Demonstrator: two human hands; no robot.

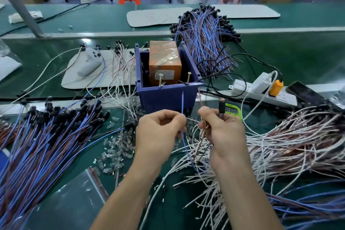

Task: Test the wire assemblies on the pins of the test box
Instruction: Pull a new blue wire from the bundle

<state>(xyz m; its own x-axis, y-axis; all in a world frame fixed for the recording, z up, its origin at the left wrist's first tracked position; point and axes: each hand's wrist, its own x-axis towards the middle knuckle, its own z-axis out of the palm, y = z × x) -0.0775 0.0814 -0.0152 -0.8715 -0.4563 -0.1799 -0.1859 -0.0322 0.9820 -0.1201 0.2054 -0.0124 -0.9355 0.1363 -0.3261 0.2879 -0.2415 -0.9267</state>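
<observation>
Left hand [160,129] pinches blue wire [182,102], tip up. Right hand [222,130] pinches brown wire [199,97]; black socket [221,107] sticks up from its fingers. Hands close, not touching. Test box [168,99] just beyond both hands. Its screw pins [189,78] stand at the near rim, clear of the wire tips. White wire pile [205,179] lies under the right hand.
</observation>
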